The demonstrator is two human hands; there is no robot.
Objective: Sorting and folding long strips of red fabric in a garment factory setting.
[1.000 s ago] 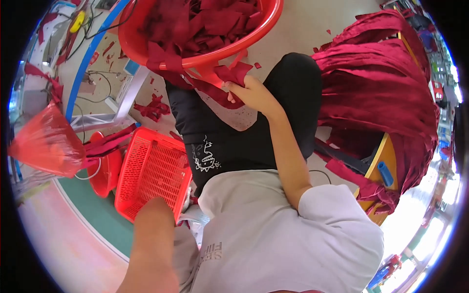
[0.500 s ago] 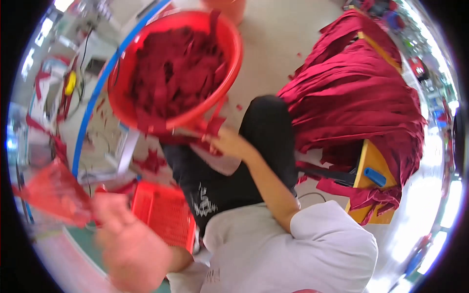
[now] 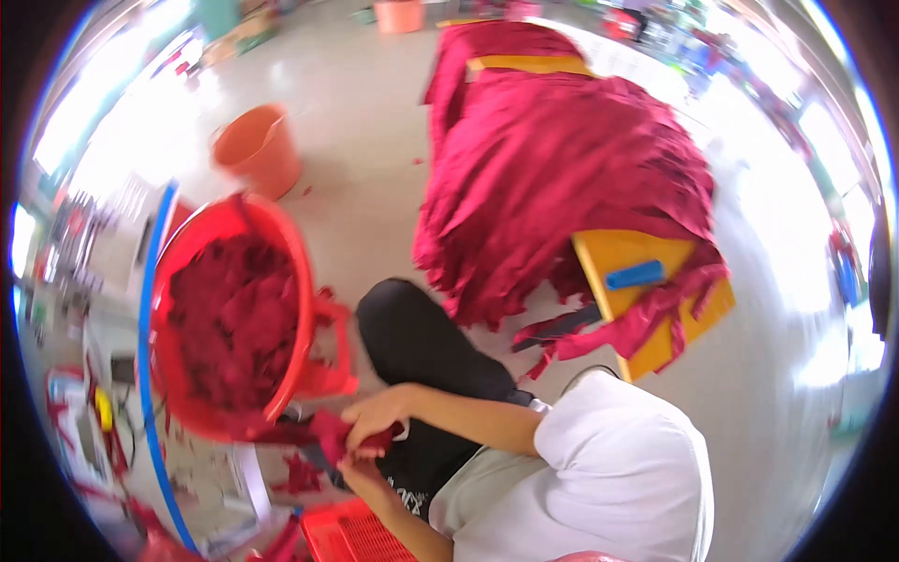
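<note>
In the right hand [image 3: 379,414], with fingers bent and pressed together, pinching a narrow dark-red cloth strip [image 3: 328,433]. Close beneath, the left hand [image 3: 363,471], with fingertips near the strip; because of blur, cannot tell if pinching or only touching. Position of the strip: over the lap, beside the black trousers [image 3: 435,351], reaching toward the lower rim of a big round red plastic basin [image 3: 301,272]. Already inside this basin, a thick heap of dark-red cloth pieces [image 3: 234,328]; by judgement, a good portion of the work done. Apparently still left: the strip between the hands, not yet released, and maybe also the wide bundle of long crimson cloth lengths [image 3: 562,178], hanging over a yellow frame [image 3: 534,64]. Near the lap, also a red perforated plastic basket [image 3: 356,536], partly out of view. Exact remaining amount: not possible to judge.
</note>
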